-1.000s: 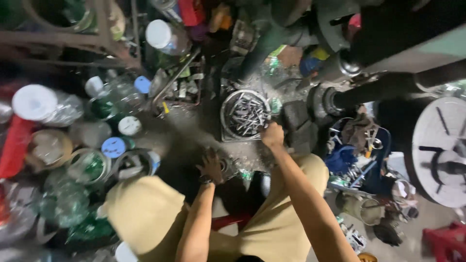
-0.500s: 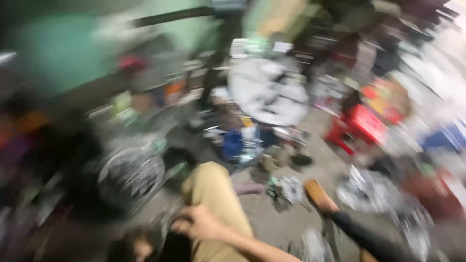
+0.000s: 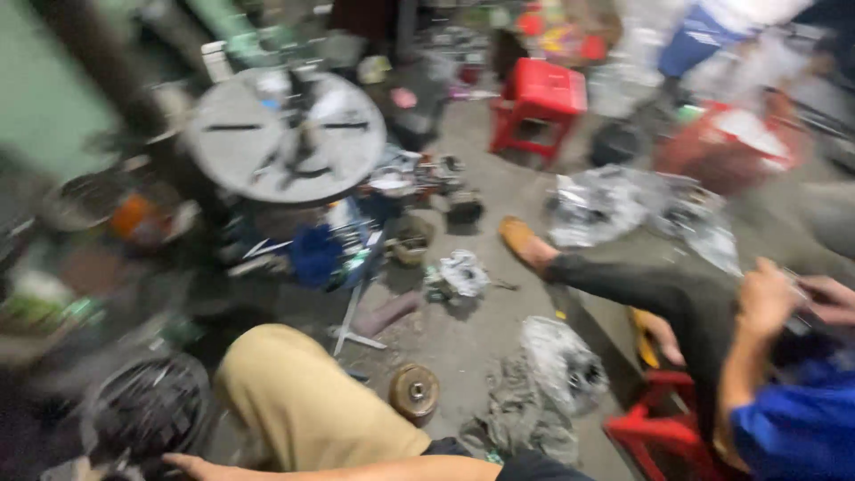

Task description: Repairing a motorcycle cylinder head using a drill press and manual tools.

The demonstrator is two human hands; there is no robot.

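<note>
One of the hands [image 3: 191, 464] lies flat and empty near a dark basket [image 3: 147, 410] — the other is out of view.

Blurred floor scene. One hand [image 3: 191, 464] of the wearer lies at the bottom edge, fingers flat, just beside a dark round basket [image 3: 147, 411]; which hand cannot be told. A tan knee [image 3: 303, 401] rises beside it, near a brass disc [image 3: 414, 390]. Behind stands a grey round plate [image 3: 285, 134]. A co-worker [image 3: 793, 419] sits right, near a red stool [image 3: 534, 98].
</note>
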